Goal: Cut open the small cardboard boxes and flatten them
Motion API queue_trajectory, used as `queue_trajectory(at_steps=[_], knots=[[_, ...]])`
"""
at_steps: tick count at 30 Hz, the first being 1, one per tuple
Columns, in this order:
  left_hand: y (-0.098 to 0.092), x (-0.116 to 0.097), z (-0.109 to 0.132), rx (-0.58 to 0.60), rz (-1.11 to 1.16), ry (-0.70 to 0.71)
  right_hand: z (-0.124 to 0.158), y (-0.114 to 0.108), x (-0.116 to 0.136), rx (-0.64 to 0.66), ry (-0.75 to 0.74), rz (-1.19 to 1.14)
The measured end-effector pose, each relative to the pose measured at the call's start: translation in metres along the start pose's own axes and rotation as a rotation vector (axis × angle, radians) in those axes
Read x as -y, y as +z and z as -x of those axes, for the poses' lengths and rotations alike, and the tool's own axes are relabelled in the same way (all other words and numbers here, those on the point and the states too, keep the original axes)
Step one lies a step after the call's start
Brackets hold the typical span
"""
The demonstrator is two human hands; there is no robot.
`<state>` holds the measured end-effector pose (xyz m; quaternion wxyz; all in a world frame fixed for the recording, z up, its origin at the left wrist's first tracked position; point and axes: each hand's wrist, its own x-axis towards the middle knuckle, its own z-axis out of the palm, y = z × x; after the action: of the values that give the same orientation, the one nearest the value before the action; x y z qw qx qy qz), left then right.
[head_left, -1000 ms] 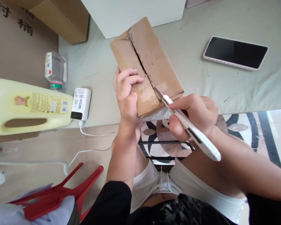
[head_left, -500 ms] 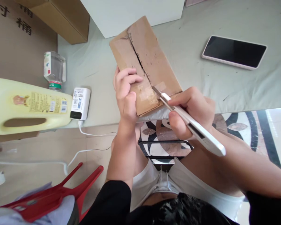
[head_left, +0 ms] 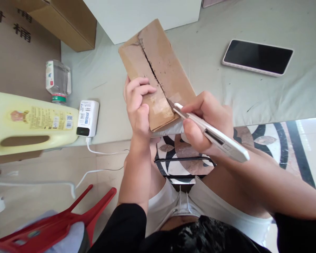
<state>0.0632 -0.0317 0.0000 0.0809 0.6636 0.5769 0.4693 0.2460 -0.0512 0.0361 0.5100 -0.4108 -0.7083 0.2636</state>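
A brown cardboard box [head_left: 171, 66] lies tilted at the near edge of the cloth-covered table, with a dark, ragged slit running along the seam of its top. My left hand [head_left: 138, 102] grips the box's left side, fingers bent over onto the top and thumb near the front corner. In my right hand [head_left: 208, 121] is a white utility knife [head_left: 221, 138], its handle slanting down to the right. The blade is out, and its tip touches the seam near the front end, beside a strip of clear tape. The inside of the box is hidden.
A phone [head_left: 258, 57] lies on the table [head_left: 265, 98] at the right. Leftward are a white power bank [head_left: 88, 117] with a cable, a yellow jug [head_left: 37, 123] and a clear bottle [head_left: 58, 79]. Larger cartons [head_left: 68, 24] and a white box [head_left: 147, 17] stand behind. A red chair [head_left: 55, 225] is lower left.
The whole view has shifted slightly. The knife's handle has swung up a little in my right hand, while its tip stays at the seam. My left hand keeps its grip on the box.
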Motion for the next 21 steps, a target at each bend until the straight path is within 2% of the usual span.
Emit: queue_trajectory(at_steps=[5, 9, 12, 15, 17, 19, 21], knots=[[0.000, 0.005, -0.001, 0.014, 0.061, 0.021, 0.006, -0.004, -0.005, 0.001, 0.166, -0.269], [0.001, 0.018, -0.003, 0.020, 0.169, 0.129, 0.011, -0.012, -0.012, -0.032, 0.169, -0.397], [0.001, 0.023, -0.004, -0.006, 0.204, 0.208, 0.007, -0.014, -0.015, -0.129, 0.112, -0.438], [0.000, 0.022, -0.003, -0.016, 0.207, 0.160, -0.002, -0.007, -0.021, -0.301, 0.066, -0.426], [0.000, 0.020, -0.003, -0.036, 0.222, 0.141, -0.007, 0.000, -0.027, -0.360, 0.031, -0.331], [0.001, 0.019, -0.004, -0.064, 0.227, 0.197, -0.008, 0.006, -0.033, -0.310, -0.001, -0.252], [0.002, 0.018, -0.005, -0.105, 0.202, 0.271, -0.006, 0.009, -0.038, -0.209, -0.002, -0.210]])
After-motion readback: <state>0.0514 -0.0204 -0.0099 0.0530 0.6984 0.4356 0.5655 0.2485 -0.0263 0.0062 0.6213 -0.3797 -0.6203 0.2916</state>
